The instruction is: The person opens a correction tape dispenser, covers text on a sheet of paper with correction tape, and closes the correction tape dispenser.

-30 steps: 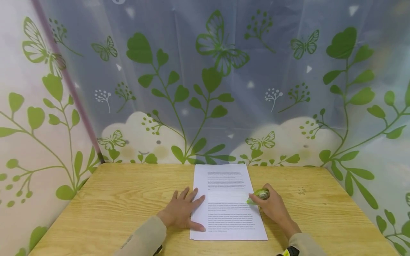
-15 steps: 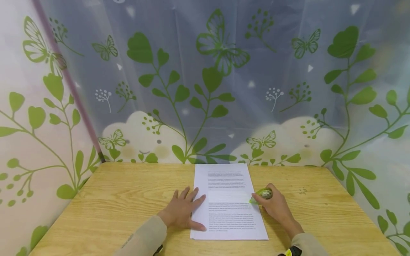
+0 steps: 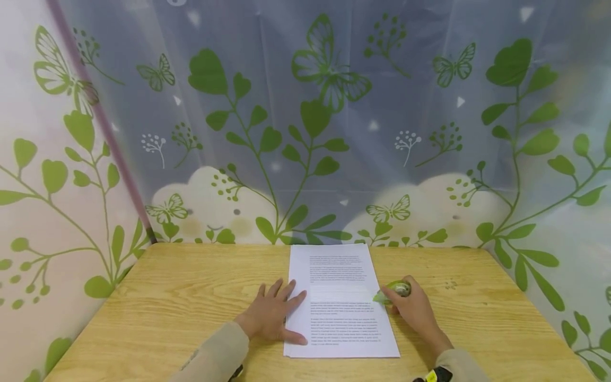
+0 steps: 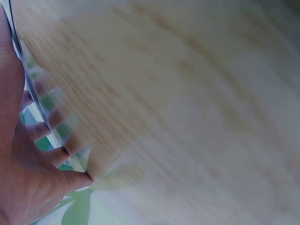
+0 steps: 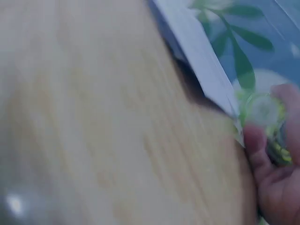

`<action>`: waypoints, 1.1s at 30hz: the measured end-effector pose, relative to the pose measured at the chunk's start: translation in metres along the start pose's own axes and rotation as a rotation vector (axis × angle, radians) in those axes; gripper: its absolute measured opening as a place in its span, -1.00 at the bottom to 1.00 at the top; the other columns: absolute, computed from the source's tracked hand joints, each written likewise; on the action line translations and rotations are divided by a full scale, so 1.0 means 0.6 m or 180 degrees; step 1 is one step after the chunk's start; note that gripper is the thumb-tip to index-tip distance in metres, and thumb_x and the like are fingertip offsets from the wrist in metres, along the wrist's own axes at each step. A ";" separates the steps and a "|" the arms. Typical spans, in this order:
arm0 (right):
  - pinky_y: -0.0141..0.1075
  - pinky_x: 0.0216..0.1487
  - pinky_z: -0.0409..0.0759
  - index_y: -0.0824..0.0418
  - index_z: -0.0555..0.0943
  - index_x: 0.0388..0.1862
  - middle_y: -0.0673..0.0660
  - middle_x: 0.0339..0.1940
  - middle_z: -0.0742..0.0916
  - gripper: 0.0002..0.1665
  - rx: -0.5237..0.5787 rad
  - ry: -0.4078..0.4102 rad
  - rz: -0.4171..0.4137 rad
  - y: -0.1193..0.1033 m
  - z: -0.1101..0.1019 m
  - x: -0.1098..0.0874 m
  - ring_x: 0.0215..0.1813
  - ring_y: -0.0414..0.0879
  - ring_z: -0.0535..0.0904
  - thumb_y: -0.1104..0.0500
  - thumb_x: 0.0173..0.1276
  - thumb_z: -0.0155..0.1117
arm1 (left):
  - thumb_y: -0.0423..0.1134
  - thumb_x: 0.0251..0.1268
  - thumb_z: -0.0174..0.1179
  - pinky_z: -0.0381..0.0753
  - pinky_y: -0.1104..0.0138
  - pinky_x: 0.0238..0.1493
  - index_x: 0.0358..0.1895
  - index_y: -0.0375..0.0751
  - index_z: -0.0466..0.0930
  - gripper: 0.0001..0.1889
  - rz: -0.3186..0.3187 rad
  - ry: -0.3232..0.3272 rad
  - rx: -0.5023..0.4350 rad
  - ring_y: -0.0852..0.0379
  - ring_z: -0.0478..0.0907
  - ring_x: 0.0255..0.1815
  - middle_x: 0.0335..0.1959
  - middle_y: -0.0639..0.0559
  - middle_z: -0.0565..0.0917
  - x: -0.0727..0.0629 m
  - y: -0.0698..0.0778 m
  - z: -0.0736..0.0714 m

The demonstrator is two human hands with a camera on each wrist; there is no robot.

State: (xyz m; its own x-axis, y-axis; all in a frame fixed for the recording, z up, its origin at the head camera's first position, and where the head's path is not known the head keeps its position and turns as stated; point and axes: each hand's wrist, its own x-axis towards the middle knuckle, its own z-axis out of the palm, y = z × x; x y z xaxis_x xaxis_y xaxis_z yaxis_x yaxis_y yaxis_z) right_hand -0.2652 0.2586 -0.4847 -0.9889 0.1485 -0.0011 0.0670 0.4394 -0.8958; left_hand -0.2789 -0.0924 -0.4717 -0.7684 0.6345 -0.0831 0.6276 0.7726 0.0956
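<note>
A printed sheet of paper [image 3: 298,265], the top one of a thin stack, lies on the wooden table. Across its middle runs a pale white band [image 3: 339,292] with faint lines, between blocks of text. My left hand [image 3: 272,315] rests with spread fingers on the sheet's left edge; the left wrist view catches the same hand [image 4: 33,178] from the side. Between thumb and fingers, my right hand [image 3: 416,310] holds a green, see-through correction tape [image 3: 400,288]. Its tip is at the sheet's right edge, beside the band; whether it touches the paper I cannot tell.
The wooden table [image 3: 191,270] extends to both sides of the paper. Directly behind it hangs a curtain [image 3: 267,106] printed with leaves and butterflies, and similar cloth [image 3: 28,223] closes in the left side. In the right wrist view, some sheet edges [image 5: 201,61] stand slightly apart.
My right hand has shifted slightly to the right with the correction tape, its tip moving toward the sheet's right edge. The left hand and paper have stayed in place.
</note>
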 end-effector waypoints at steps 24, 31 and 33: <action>-0.34 -0.40 0.57 0.38 0.14 0.34 0.09 -0.46 0.57 -0.01 0.0885 0.0413 0.0359 -0.022 0.010 -0.005 -0.49 -0.15 0.52 -0.19 0.21 0.35 | 0.66 -0.12 -0.09 0.03 -0.32 0.23 0.51 0.08 0.07 0.11 -0.0029 0.0010 0.0121 -0.34 -0.03 0.44 0.50 -0.17 0.07 0.002 -0.004 0.003; -0.31 -0.44 0.57 0.31 0.41 0.06 0.12 -0.44 0.58 -0.24 0.1009 0.0293 0.0264 -0.088 0.082 -0.022 -0.56 -0.12 0.53 -0.17 0.10 0.46 | 0.66 -0.12 -0.10 0.01 -0.32 0.23 0.52 0.09 0.05 0.12 -0.0026 -0.0023 0.0115 -0.35 -0.04 0.44 0.50 -0.18 0.05 0.003 -0.004 0.002; -0.30 -0.44 0.58 0.29 0.45 -0.02 0.13 -0.46 0.59 -0.30 0.0938 0.0253 0.0242 -0.098 0.108 -0.025 -0.58 -0.10 0.54 -0.19 0.12 0.43 | 0.66 -0.12 -0.09 0.02 -0.32 0.23 0.51 0.08 0.06 0.11 -0.0030 -0.0030 0.0115 -0.34 -0.03 0.44 0.50 -0.18 0.05 0.003 -0.003 0.000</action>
State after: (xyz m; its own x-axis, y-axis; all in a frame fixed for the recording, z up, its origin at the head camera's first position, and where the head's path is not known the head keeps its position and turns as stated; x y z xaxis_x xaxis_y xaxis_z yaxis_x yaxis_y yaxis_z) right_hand -0.2629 0.1732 -0.4609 -0.9683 0.2450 -0.0488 0.0876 0.1503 -0.9848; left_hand -0.2811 -0.0927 -0.4721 -0.7732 0.6272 -0.0932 0.6246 0.7787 0.0588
